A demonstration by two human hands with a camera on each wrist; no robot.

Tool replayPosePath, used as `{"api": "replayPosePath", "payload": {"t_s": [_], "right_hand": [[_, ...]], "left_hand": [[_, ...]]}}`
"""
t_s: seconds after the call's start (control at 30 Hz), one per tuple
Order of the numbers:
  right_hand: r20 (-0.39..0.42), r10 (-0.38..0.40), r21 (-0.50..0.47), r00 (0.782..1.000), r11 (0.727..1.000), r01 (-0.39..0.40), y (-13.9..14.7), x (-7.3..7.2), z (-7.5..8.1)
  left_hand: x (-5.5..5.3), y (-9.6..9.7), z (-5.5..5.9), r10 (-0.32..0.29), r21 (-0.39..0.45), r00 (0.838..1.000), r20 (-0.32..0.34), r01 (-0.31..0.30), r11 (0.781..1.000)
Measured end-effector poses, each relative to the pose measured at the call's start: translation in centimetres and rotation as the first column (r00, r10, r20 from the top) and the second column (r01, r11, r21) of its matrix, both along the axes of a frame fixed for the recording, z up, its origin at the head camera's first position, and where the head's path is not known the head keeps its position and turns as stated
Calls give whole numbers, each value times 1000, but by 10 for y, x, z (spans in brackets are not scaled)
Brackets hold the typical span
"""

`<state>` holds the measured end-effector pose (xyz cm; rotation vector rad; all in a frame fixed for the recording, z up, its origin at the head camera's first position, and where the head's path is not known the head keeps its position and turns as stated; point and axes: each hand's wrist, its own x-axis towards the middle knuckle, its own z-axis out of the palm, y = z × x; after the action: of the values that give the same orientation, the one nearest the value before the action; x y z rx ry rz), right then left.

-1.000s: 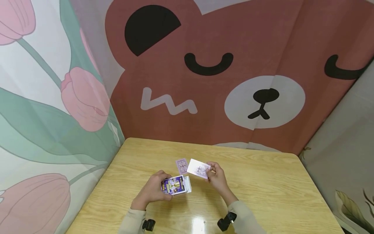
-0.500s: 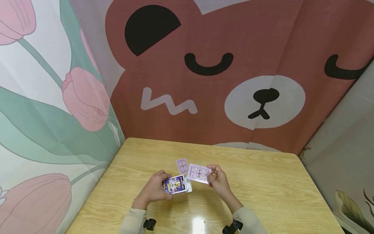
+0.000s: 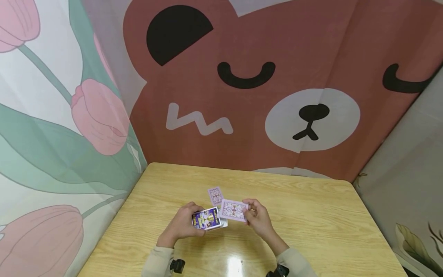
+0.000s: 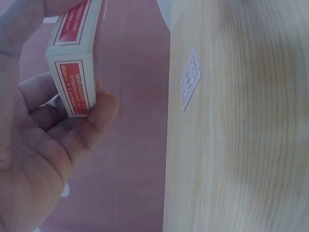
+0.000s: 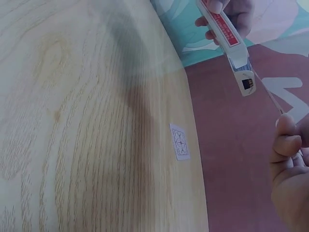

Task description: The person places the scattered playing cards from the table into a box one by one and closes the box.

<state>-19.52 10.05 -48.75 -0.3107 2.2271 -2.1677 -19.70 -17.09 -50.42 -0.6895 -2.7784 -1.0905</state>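
My left hand point(image 3: 183, 224) grips a card box point(image 3: 206, 218), purple and gold on its upper face. White side walls with red panels show on the box point(image 4: 73, 79) in the left wrist view. Its flap point(image 5: 245, 83) hangs open at the end facing my right hand, and card edges show inside the mouth. Between thumb and fingers, my right hand point(image 3: 260, 219) pinches a playing card point(image 3: 233, 210), its patterned pink-purple back turned up. That card's far end is right at the box's open end; whether it has entered cannot be told. Beyond them, another playing card point(image 3: 216, 196) lies back up on the table.
The wooden table point(image 3: 304, 223) reaches back to a curtain point(image 3: 249, 127) printed with a brown bear. A tulip-patterned curtain point(image 3: 100, 115) hangs along the left side. Black wrist cameras sit on both sleeves.
My right hand has tilted the pinched card so its back shows fully. It has brought the card lower and slightly left, to the box's mouth. The left hand has barely moved.
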Motion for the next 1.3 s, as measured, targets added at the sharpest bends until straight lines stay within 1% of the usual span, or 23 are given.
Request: {"api": "replayPosePath", "payload": {"t_s": [0.17,0.27,0.47,0.53,0.6,0.67,0.83,0.9,0.97,1.13,1.3], "right_hand": [[9,19,2,1000,1000,-19,-2,1,1],[-11,33,22,999,999,-33,-3,1,-1],[-76,61,17,995,998,-59,2,-6,-20],[-81,77,27,994,997,-75,4,-9,-25],[-80,94,46,992,995,-90,5,-9,-26],[-81,111,57,991,993,-106,6,-10,-25],[-91,150,78,985,987,-143,4,-5,-6],[-85,156,97,984,984,-147,2,-2,2],[-72,161,121,984,981,-151,0,-1,7],[-36,170,143,985,976,-163,-5,1,11],[-9,167,133,986,977,-165,-4,2,10]], "left_hand": [[0,1,-1,8,-4,1000,5,-8,1000],[0,1,-1,11,-5,1000,7,-11,1000],[-1,2,-1,10,3,1000,2,-10,1000],[0,3,0,6,8,1000,-4,-6,1000],[-1,4,0,2,9,1000,-10,-2,1000],[0,5,1,1,9,1000,-14,-1,1000],[0,9,3,-19,12,1000,-14,19,1000],[-1,11,4,-34,17,999,-8,34,999],[-1,13,4,-48,25,999,0,48,999],[-1,17,4,-62,31,998,13,62,998],[-1,19,3,-73,33,997,6,73,997]]}}
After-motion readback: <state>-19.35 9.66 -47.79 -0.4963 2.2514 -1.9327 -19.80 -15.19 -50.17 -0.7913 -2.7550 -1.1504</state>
